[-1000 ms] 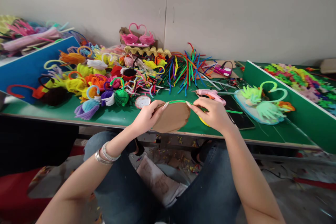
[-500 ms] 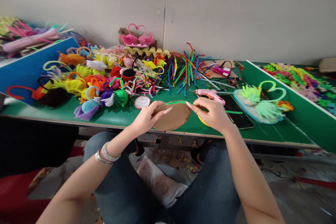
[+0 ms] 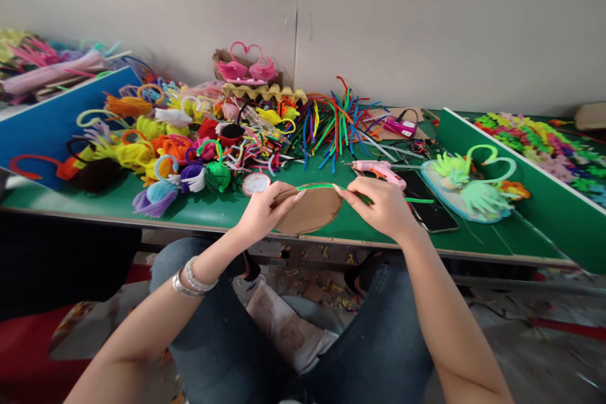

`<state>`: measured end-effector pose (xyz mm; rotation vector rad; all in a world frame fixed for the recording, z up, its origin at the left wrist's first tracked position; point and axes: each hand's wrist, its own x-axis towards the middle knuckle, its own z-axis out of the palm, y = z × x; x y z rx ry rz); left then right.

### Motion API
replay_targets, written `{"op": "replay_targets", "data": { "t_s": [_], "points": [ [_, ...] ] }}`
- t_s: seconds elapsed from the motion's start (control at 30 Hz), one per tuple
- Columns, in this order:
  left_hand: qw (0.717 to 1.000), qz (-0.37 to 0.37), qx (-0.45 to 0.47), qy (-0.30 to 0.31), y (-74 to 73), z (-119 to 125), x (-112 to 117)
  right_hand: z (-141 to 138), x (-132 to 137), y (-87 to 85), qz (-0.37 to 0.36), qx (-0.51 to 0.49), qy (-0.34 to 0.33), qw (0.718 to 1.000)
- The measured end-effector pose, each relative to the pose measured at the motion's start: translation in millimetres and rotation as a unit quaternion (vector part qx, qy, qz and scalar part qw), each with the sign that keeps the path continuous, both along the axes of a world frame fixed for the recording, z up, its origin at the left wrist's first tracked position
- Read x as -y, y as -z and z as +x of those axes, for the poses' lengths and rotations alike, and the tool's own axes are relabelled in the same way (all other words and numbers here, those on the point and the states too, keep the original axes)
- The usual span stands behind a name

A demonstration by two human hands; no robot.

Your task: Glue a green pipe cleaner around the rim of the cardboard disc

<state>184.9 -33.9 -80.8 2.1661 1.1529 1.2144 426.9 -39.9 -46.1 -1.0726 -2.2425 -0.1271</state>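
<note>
Between my hands, at the table's front edge, is a rounded piece of brown cardboard point(image 3: 310, 211). A green pipe cleaner point(image 3: 322, 186) lies along its far edge, and its loose end sticks out to the right past my right hand. My left hand point(image 3: 269, 205) pinches the cardboard's left side, thumb over the face. With thumb and fingertips, my right hand point(image 3: 376, 202) presses the pipe cleaner against the edge near the right corner. A pink glue gun point(image 3: 381, 170) lies just beyond my right hand, beside a dark phone point(image 3: 428, 202).
Pipe-cleaner swans point(image 3: 165, 139) are heaped on the left, near a small round white container point(image 3: 256, 184). Loose pipe cleaners point(image 3: 336, 123) pile up at the back. A pale green swan pair point(image 3: 478, 189) stands right, before a green divider point(image 3: 516, 189). A blue divider point(image 3: 61, 129) stands left.
My hands have barely moved; the left thumb now lies closer to the pipe cleaner at the cardboard's edge. The yellow thing under my right hand no longer shows.
</note>
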Motion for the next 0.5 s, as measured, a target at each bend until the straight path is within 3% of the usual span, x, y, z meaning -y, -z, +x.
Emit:
{"op": "replay_targets", "data": {
  "t_s": [0.3, 0.5],
  "points": [
    [1.0, -0.007, -0.001, -0.015, 1.2, -0.1, -0.8, -3.0, 1.5, -0.9, 0.006, -0.018, -0.007, 1.0],
    [0.999, -0.017, -0.011, -0.025, 0.6, 0.4, -0.6, -4.5, 2.2, -0.3, 0.053, -0.015, -0.025, 0.998]
  ]
}}
